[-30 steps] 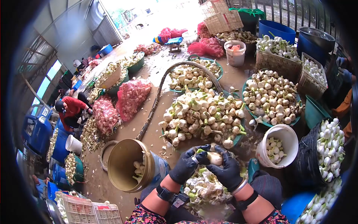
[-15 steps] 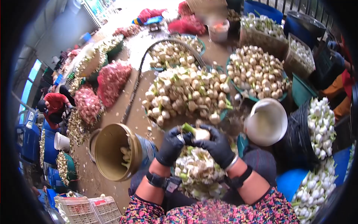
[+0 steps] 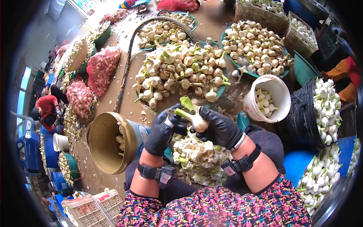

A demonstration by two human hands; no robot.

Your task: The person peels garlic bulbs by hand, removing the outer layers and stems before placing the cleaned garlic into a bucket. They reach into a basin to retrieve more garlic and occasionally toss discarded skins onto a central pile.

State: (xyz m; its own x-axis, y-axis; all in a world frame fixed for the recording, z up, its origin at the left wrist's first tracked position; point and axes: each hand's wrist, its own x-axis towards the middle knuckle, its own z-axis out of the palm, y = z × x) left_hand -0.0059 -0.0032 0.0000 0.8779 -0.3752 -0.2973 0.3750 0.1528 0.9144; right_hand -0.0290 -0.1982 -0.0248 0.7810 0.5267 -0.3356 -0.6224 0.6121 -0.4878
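Note:
A garlic bulb (image 3: pixel 198 122) with a pale green stalk is held up between my black-gloved hands, above a heap of peeled garlic skins (image 3: pixel 200 159) between my knees. My right hand (image 3: pixel 222 128) grips the bulb end from the right. On the other side, my left hand (image 3: pixel 162 132) has its fingers curled in by the stalk, with a white band on one finger. A loose green leaf (image 3: pixel 186 103) sticks up by the stalk. Just beyond lies a large pile of untrimmed garlic (image 3: pixel 177 72) on a green tray.
At left a tan bucket (image 3: pixel 126 147) lies tipped with a few bulbs inside. To the right stand a white bucket (image 3: pixel 248 102) holding trimmed bulbs and a black basket (image 3: pixel 298 117) full of white garlic. Pink mesh sacks (image 3: pixel 104 70) and a person in red (image 3: pixel 47 106) are farther left.
The view has tilted down and shifted, so the white bucket's contents show. The bulb is turned, with its stalk pointing left and a leaf standing away from it.

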